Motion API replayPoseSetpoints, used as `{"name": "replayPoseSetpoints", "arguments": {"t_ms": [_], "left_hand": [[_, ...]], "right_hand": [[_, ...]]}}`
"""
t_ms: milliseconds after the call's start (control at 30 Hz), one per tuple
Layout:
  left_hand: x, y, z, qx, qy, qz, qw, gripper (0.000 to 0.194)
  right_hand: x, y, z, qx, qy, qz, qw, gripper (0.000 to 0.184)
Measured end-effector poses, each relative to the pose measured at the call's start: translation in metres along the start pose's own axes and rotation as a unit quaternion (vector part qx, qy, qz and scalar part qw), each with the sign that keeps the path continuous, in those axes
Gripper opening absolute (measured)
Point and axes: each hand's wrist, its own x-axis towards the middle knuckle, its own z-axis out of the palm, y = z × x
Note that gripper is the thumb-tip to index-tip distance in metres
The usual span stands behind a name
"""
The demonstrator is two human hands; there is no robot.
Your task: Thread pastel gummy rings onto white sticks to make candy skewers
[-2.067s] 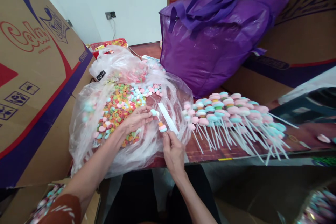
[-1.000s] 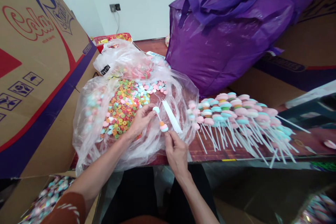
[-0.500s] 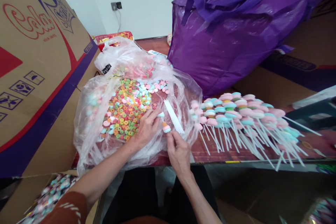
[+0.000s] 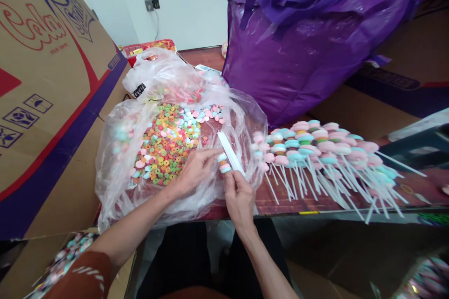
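My right hand (image 4: 239, 198) pinches the bottom of a white stick carrying a small stack of pastel candies (image 4: 223, 163). My left hand (image 4: 195, 170) holds the top candy of that stack with its fingertips. Both hands work over an open clear plastic bag (image 4: 115, 159) on the table. Inside the bag lie loose coloured ring candies (image 4: 164, 147) and pink and blue candy discs (image 4: 203, 114). A bundle of bare white sticks (image 4: 229, 153) rests just beyond my right hand.
Several finished candy sticks (image 4: 315, 149) lie in a row on the brown table (image 4: 280, 198) to the right. A big purple bag (image 4: 298, 42) stands behind them. Cardboard boxes (image 4: 42, 79) flank both sides. More candy fills a box (image 4: 59, 264) at lower left.
My left hand has pushed a blue candy down the stick from its tip onto the stack. The two hands have come closer together.
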Motion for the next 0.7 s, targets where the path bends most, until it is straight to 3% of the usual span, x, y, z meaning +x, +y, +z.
{"name": "replayPoseSetpoints", "arguments": {"t_ms": [100,267,333,500,700], "left_hand": [[0.032,-0.013,-0.014,0.098,0.025,-0.004,0.995,0.029],[0.069,-0.035,-0.018,0.3,-0.086,-0.008,0.95,0.021],[0.072,-0.04,-0.016,0.32,-0.098,-0.013,0.942,0.02],[0.064,-0.046,-0.014,0.356,-0.055,-0.031,0.932,0.022],[0.058,-0.043,-0.017,0.33,-0.062,-0.033,0.942,0.027]], "right_hand": [[0.0,0.001,0.001,0.0,-0.009,0.008,1.0,0.035],[-0.002,0.0,0.0,-0.006,-0.021,-0.008,1.0,0.034],[-0.002,-0.001,0.0,-0.005,-0.028,-0.011,1.0,0.033],[-0.003,-0.001,-0.001,0.001,-0.033,-0.013,0.999,0.032],[-0.003,-0.002,-0.002,0.015,-0.034,-0.017,0.999,0.032]]}}
